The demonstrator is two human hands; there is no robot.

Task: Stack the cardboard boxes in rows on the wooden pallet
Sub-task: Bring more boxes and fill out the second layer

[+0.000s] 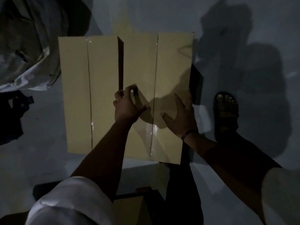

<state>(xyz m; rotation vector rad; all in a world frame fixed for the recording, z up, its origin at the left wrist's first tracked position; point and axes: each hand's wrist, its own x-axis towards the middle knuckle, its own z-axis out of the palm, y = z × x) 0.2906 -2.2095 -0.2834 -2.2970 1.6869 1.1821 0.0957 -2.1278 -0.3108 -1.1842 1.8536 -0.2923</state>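
Left hand hooks box edge; right hand splayed atop.

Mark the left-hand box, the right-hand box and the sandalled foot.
left-hand box (73,95): head view, top face, left flap.
right-hand box (173,62): head view, top face, right flap.
sandalled foot (226,105): head view, just behind the toes.

left box pale tan, glossy clear tape stripe along seam | right box same tan, taped seam | floor plain grey | sleeve white | sandal black | wristband dark | crumpled sheet whitish-grey
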